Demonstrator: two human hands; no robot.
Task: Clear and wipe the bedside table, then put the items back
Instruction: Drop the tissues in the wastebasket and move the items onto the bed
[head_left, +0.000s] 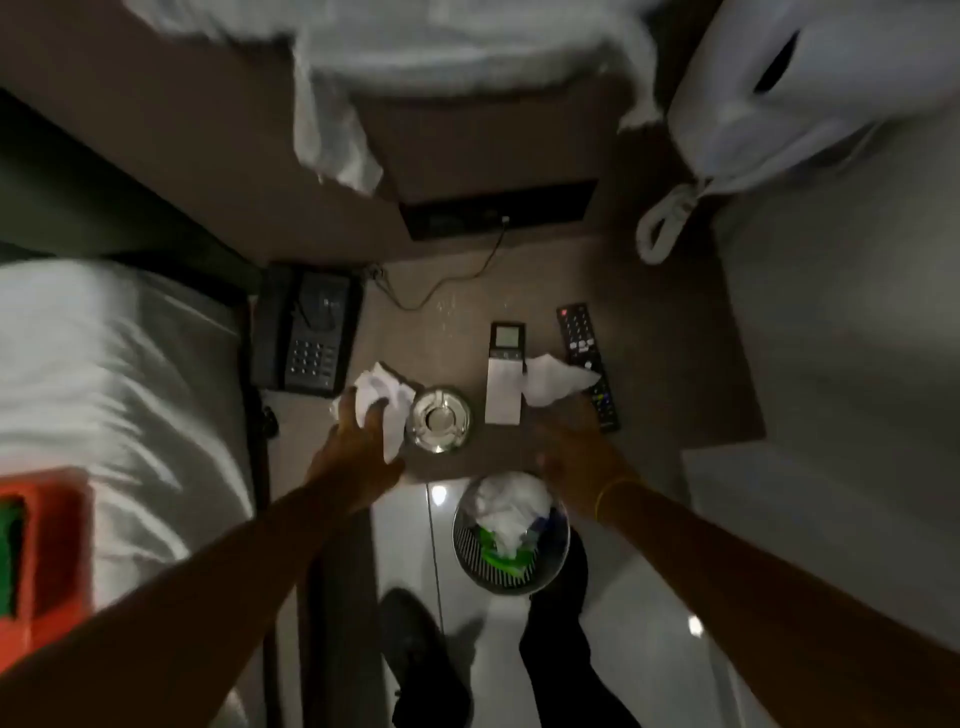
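Note:
The bedside table (649, 364) carries a black telephone (306, 332) at the left, a round metal ashtray (439, 418) near the front edge, a white remote with a small screen (506, 371) and a black TV remote (587, 358). My left hand (358, 447) rests its fingers on a crumpled white tissue (384, 395) left of the ashtray. My right hand (576, 457) is at the front edge, fingers reaching a second white tissue (556, 382) that lies between the two remotes. Whether either hand grips its tissue is unclear.
A mesh waste bin (511, 535) with white and green rubbish stands on the glossy floor below the table's front edge, between my arms. A bed with white sheets (114, 389) lies at the left, an orange box (41, 551) on it. A cable (447, 280) runs across the table's back.

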